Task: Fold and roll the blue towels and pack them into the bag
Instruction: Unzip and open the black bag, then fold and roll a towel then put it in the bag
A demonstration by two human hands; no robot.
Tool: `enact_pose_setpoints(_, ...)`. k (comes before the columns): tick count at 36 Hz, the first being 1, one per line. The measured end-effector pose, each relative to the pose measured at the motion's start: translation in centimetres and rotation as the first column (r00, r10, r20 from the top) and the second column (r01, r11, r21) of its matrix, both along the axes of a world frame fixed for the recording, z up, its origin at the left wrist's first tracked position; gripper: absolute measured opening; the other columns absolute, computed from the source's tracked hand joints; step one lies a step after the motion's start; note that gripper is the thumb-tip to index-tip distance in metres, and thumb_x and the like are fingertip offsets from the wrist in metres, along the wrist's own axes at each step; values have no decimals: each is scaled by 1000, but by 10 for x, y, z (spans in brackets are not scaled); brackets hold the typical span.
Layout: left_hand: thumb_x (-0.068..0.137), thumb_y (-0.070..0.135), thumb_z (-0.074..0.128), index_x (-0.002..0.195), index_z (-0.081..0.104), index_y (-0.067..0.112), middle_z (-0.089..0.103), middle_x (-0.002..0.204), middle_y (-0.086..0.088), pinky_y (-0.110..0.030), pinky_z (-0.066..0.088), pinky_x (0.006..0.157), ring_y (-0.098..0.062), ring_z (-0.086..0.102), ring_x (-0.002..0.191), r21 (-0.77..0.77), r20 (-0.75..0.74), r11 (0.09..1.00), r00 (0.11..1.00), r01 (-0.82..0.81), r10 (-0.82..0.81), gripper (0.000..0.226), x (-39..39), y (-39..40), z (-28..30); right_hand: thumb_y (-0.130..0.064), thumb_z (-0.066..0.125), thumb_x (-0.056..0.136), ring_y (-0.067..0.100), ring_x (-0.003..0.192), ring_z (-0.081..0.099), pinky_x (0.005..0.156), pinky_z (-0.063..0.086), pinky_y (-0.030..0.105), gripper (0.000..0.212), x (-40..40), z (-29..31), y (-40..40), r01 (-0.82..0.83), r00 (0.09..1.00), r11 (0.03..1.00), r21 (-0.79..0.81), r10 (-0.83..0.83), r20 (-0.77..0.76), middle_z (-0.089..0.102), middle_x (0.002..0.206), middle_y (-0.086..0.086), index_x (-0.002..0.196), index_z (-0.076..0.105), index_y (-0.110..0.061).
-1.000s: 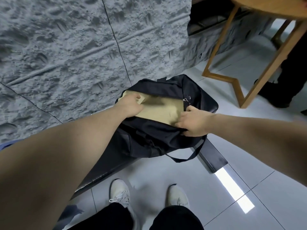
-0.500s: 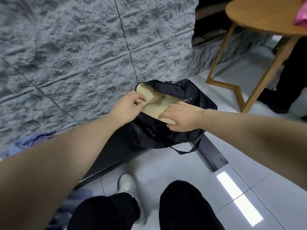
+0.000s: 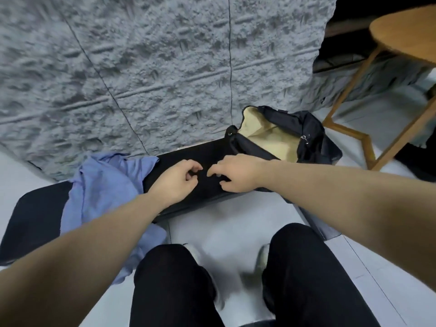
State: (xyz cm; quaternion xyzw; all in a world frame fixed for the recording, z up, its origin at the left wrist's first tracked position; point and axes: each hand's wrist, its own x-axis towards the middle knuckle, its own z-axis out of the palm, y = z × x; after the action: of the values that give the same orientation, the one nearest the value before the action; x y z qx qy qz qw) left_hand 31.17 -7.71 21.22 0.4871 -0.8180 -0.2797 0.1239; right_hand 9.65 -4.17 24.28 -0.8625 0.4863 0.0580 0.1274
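Our hands hover over a black bench between a blue towel and an open bag.

The blue towel (image 3: 101, 197) lies crumpled and unfolded on the left part of the black bench (image 3: 207, 159), one edge hanging toward the floor, likely left there for folding. The bag (image 3: 306, 131) sits at the bench's right end against the gray wall (image 3: 141, 67), its mouth gaping to show a tan lining with no towel visible inside, probably opened wide ready for packing. Our left hand (image 3: 175, 182) and right hand (image 3: 238, 173) hang close together above the bare bench, fingers loosely curled, holding nothing. Half a second ago both hands were at the bag's mouth; now they have left it and our view has swung left, bringing the whole towel into sight.
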Motion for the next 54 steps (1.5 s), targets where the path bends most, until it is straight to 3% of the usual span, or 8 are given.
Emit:
enact_pose_setpoints(10,86,13,66,136,50,18,55,131,-2,-35,42,102,-21,51,123,31,73,978,977,-205,202,53,100,3,-37,-29,51,95,18,115,48,95,44,37,46,104,-26,-39,-17,995,989,145,2,101,60,123,-3,141,45,-30)
enact_pose_setpoints(18,85,24,68,131,52,16,51,133,-5,-39,38,92,-32,47,119,-151,173,829,812,-538,558,49,163,3,-63,-29,53,94,21,111,53,93,43,32,42,170,-63,-65,39,983,962,270,-85,161,61,123,-1,137,50,-26)
enact_pose_setpoints(24,83,50,68,134,51,23,46,136,-5,-43,29,96,-31,41,123,-295,417,822,709,-487,569,60,190,2,-84,-25,53,95,22,112,57,96,45,32,42,208,-82,-83,53,973,928,369,-132,191,62,122,1,136,53,-19)
enact_pose_setpoints(29,78,26,73,120,61,17,45,140,-11,-52,28,99,-37,39,127,-387,179,656,645,-648,743,45,204,-2,-84,-27,58,93,23,118,56,101,45,34,51,239,-97,-101,120,923,886,447,-266,279,56,137,5,142,46,-22)
enact_pose_setpoints(39,90,17,63,140,40,16,51,123,-7,-38,46,88,-27,56,107,108,-184,475,452,-874,873,55,232,-23,-66,-24,65,91,25,116,56,94,48,33,72,272,-105,-123,269,599,647,714,-693,402,55,130,5,151,25,-18)
enact_pose_setpoints(43,92,21,67,137,52,13,54,83,12,-18,40,67,-7,56,77,254,-208,402,356,-880,911,49,235,-27,-60,-17,63,91,16,87,62,70,48,24,20,276,-102,-120,229,558,576,785,-739,379,68,102,3,109,66,-10)
enact_pose_setpoints(48,90,18,71,104,63,16,55,79,15,-15,41,62,-6,54,75,420,-285,346,239,-839,928,16,232,-29,-50,-14,52,89,13,62,42,59,33,25,25,268,-84,-114,224,454,552,803,-788,415,48,66,-6,65,47,-22)
enact_pose_setpoints(54,87,26,75,85,68,19,62,76,12,-15,42,64,-1,55,67,421,-387,404,242,-812,890,10,219,-25,-30,-13,41,84,20,80,47,78,37,35,22,253,-59,-110,197,256,481,854,-866,429,61,91,9,95,60,-13)
